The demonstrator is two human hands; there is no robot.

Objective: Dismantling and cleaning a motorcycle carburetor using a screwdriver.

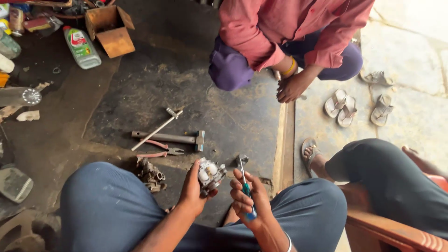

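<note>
- The left hand (192, 186) was closed around a small metal carburettor-like part (211, 173), holding it up between the knees with its pale round fittings facing the camera.
- The right hand (247, 198) was wrapped tight on a screwdriver (244, 185) with a green and blue handle, shaft pointing up and away, its tip just beside the part but not clearly seated in any screw.
- Just left of the held part, a cluster of dirty metal pieces (150, 175) lay on the dark mat (224, 116), near the left knee.
- Further out lay red-handled pliers (161, 149), a hammer (170, 137) and a long T-handle wrench (156, 128) crossing it.
- Well apart, at the far left, stood a green-capped bottle (81, 46) and an open cardboard box (110, 30).
- A second person in a red shirt (280, 28) crouched opposite with hands clasped; a 3rd person's leg (382, 172) sat to the right, near 3 sandals (347, 109).
- Judged risk: the part was held in the air by 1 hand only, so a slipping driver tip could jab the left palm or chew a screw head.
- Any loosened screw could drop and vanish into the grime and clutter on the mat.
</note>
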